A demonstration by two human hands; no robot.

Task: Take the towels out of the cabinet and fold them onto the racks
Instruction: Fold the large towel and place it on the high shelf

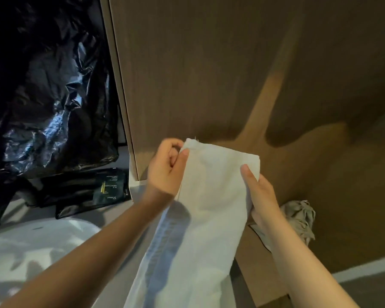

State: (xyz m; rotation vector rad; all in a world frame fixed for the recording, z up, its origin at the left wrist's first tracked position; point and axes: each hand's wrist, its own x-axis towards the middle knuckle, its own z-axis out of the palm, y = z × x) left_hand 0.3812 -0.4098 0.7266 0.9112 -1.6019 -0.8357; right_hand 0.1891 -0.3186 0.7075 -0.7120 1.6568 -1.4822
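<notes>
white towel point(209, 207), held up before the person and hanging down between the forearms: the left hand point(167, 167) pinches its upper left corner between thumb and curled fingers, while the right hand point(261, 196) grips its right edge with the thumb laid on the front. just behind the right hand, a crumpled grey cloth point(300, 216) sits low against the brown wooden cabinet point(209, 63). farther left, a flat black packet point(107, 187) lies below a shiny black plastic bag point(42, 96).
</notes>
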